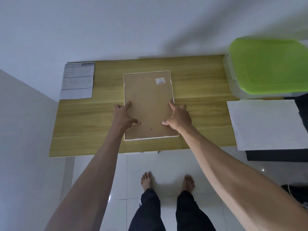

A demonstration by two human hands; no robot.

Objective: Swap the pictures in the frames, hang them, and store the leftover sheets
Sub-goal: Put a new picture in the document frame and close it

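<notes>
We see the picture frame (149, 104) lying face down in the middle of the wooden worktop (200, 97), its brown backing board up and a thin white rim around it; a small barcode label (160, 80) sits near its far right corner. Our left hand (124, 115) rests spread on the frame's left edge, forefinger stretched along the rim and thumb pressed flat on the backing, gripping nothing. Our right hand (177, 115) mirrors it on the right edge, fingers splayed and thumb down on the board, likewise not closed round anything. At the far left corner of the worktop lies a printed sheet (77, 80) with a table of text. To the right, a blank white sheet (266, 124) lies partly over the worktop's edge, and beyond it stands a clear plastic box with a green lid (270, 67).
</notes>
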